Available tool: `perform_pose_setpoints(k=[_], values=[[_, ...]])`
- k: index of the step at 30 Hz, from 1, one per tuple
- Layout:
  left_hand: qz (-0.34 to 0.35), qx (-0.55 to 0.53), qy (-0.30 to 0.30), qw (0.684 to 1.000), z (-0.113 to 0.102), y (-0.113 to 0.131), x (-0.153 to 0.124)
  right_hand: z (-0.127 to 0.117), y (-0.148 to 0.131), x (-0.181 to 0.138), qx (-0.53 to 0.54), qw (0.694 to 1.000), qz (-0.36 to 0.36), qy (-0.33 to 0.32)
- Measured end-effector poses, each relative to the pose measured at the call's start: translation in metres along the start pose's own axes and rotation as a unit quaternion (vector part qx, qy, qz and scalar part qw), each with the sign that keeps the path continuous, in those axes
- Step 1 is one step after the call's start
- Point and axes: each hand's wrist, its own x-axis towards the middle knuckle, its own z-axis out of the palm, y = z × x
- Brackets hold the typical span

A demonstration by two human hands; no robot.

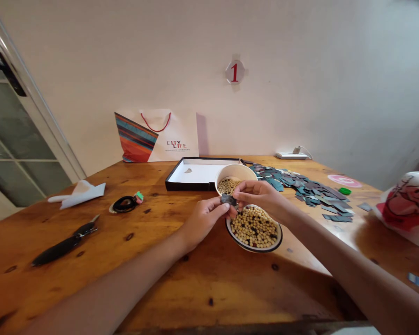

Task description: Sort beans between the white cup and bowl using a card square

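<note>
My left hand pinches a small dark grey piece between thumb and forefinger. From the other side, my right hand has its fingertips closed on the same piece; its exact kind is too small to make out. Just below and beyond the hands is a dark-rimmed bowl full of pale yellow beans with darker ones mixed in. Behind the fingers stands a white tub holding more pale and dark beans, its front partly covered by my hands.
A shallow black-edged box with a small scrap in it lies behind. Dark flat pieces are heaped at right, near a green cap and a red-white container. At left lie a folding knife, black bands and white paper; a paper bag stands behind.
</note>
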Motion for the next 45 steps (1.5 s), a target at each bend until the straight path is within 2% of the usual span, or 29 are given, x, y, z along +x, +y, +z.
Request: perform_pose_setpoints(k=[7, 14, 22, 24, 27, 30, 32, 33, 35, 39, 45], values=[[-0.028, 0.02, 0.046, 0.998, -0.002, 0.001, 0.001, -0.004, -0.001, 0.0, 0.014, 0.999, -0.006, 0.035], [-0.037, 0.027, 0.094, 0.995, -0.003, -0.002, 0.003, -0.001, -0.005, -0.002, -0.001, 1.0, -0.012, 0.019], [-0.049, 0.011, 0.094, 0.994, -0.001, -0.011, 0.004, -0.014, 0.008, 0.006, -0.097, 0.989, -0.048, 0.102], [-0.05, 0.01, 0.092, 0.994, 0.0, -0.011, 0.004, -0.016, 0.011, 0.008, -0.177, 0.97, -0.078, 0.147], [-0.054, 0.011, 0.093, 0.994, 0.001, -0.01, 0.003, -0.017, 0.013, 0.007, -0.366, 0.907, -0.128, 0.166], [-0.051, 0.032, 0.087, 0.994, 0.002, -0.011, 0.003, -0.014, 0.014, 0.006, -0.528, 0.834, -0.135, 0.079], [-0.042, 0.054, 0.081, 0.994, 0.002, -0.011, 0.002, -0.012, 0.014, 0.006, -0.57, 0.813, -0.114, 0.029], [-0.039, 0.062, 0.08, 0.994, 0.002, -0.012, 0.002, -0.012, 0.014, 0.006, -0.572, 0.813, -0.106, 0.014], [-0.038, 0.072, 0.081, 0.993, 0.002, -0.013, 0.002, -0.012, 0.014, 0.007, -0.545, 0.832, -0.103, 0.004], [-0.048, 0.071, 0.081, 0.993, 0.002, -0.016, 0.003, -0.014, 0.015, 0.008, -0.479, 0.871, -0.106, 0.022], [-0.046, 0.055, 0.073, 0.995, 0.002, -0.018, 0.003, -0.014, 0.019, 0.008, -0.45, 0.885, -0.103, 0.052]])
